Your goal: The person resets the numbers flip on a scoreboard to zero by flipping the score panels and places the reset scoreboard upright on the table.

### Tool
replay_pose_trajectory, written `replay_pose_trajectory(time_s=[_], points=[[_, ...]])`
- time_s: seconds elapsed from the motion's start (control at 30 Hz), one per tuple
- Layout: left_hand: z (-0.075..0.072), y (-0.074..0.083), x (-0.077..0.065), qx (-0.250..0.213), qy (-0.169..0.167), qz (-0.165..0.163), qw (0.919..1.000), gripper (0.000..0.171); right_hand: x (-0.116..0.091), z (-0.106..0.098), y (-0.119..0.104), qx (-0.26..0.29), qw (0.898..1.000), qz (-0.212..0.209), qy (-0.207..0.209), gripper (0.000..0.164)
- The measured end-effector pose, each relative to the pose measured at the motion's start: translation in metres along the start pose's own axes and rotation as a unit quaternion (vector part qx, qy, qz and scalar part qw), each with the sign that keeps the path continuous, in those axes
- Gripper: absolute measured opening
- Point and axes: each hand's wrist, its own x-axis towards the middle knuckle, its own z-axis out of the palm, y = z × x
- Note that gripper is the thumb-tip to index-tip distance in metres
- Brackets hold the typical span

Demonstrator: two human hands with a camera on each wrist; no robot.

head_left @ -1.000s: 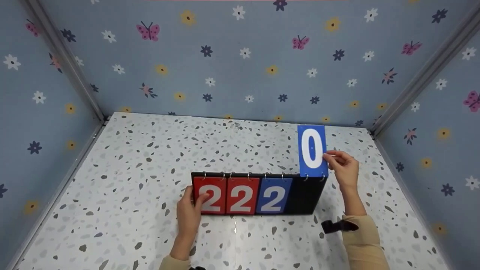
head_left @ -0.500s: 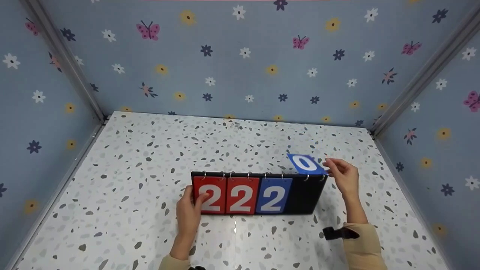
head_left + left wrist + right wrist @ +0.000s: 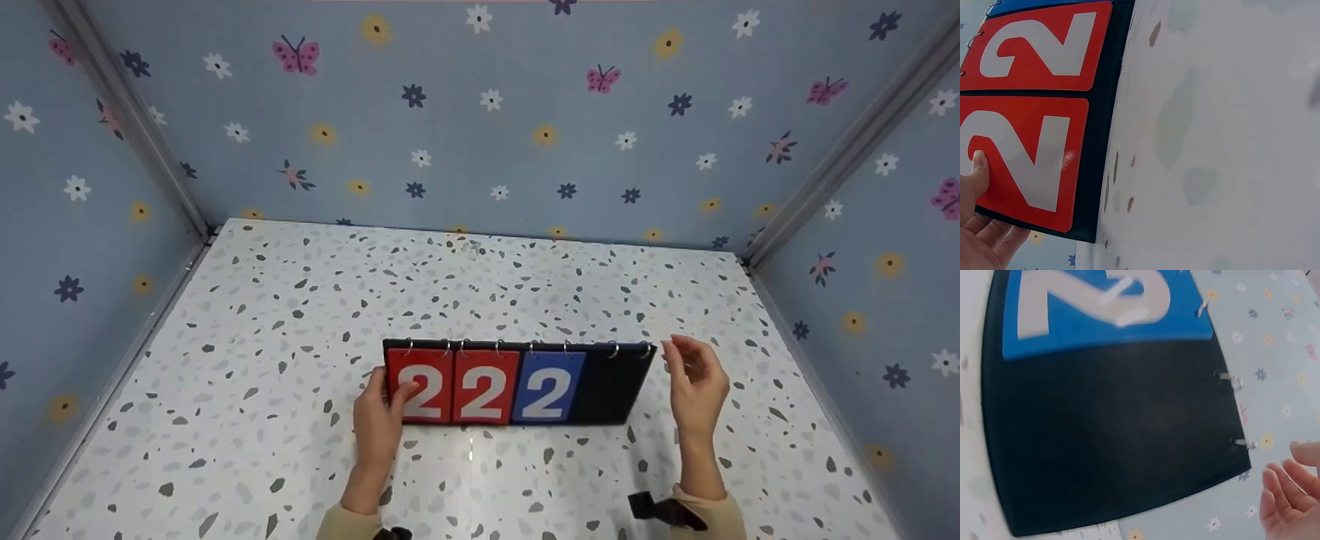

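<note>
A black flip scoreboard stands on the table, its number cards hung from metal rings along the top edge. Two red cards reading 2 and a blue card reading 2 face me; the rightmost panel shows bare black. My left hand grips the left end, thumb on the front of the first red card and fingers behind, as the left wrist view also shows. Just off the top right corner, my right hand is apart from the board with loosely bent fingers, holding nothing. The blue 0 card is out of sight.
The speckled white table surrounds the board. Blue flowered panels rise at the back and both sides, with grey corner posts. A black strap sits at the right wrist.
The blue 0 card, first held upright above the board, has flipped over backward out of sight. My right hand has let go and moved slightly down and right. The left hand keeps its grip.
</note>
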Motion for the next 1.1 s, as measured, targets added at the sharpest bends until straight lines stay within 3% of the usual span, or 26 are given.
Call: replay_pose_trajectory(time_s=[0.2, 0.37, 0.43, 0.57, 0.63, 0.67, 0.8, 1.03, 1.1], points=[[0.0, -0.001, 0.001, 0.002, 0.001, 0.006, 1.0, 0.034, -0.025, 0.008, -0.015, 0.067, 0.997, 0.038, 0.003, 0.019], [0.0, -0.001, 0.001, 0.002, 0.006, 0.007, 1.0, 0.033, -0.048, 0.016, 0.007, 0.117, 0.991, 0.058, -0.011, 0.022], [0.0, -0.002, 0.001, 0.0, 0.007, 0.008, 0.9999, 0.033, -0.059, 0.02, 0.028, 0.154, 0.986, 0.051, -0.025, 0.022], [0.0, -0.002, 0.001, -0.002, 0.007, 0.007, 1.0, 0.034, -0.074, 0.028, 0.04, 0.207, 0.977, 0.034, -0.047, 0.023], [0.0, -0.002, 0.0, -0.001, 0.007, 0.004, 1.0, 0.035, -0.079, 0.032, 0.042, 0.204, 0.977, 0.037, -0.054, 0.024], [0.0, -0.002, 0.0, -0.001, 0.007, 0.003, 1.0, 0.035, -0.08, 0.035, 0.03, 0.178, 0.982, 0.042, -0.049, 0.024], [0.0, -0.002, 0.0, 0.002, 0.004, -0.001, 1.0, 0.036, -0.089, 0.045, 0.026, 0.114, 0.991, 0.055, -0.052, 0.026], [0.001, -0.001, -0.001, -0.004, 0.001, -0.002, 1.0, 0.036, -0.101, 0.063, 0.034, 0.086, 0.996, 0.017, -0.035, 0.027], [0.0, -0.001, -0.001, -0.006, 0.004, -0.001, 1.0, 0.036, -0.105, 0.066, 0.045, 0.078, 0.997, 0.011, -0.026, 0.028]])
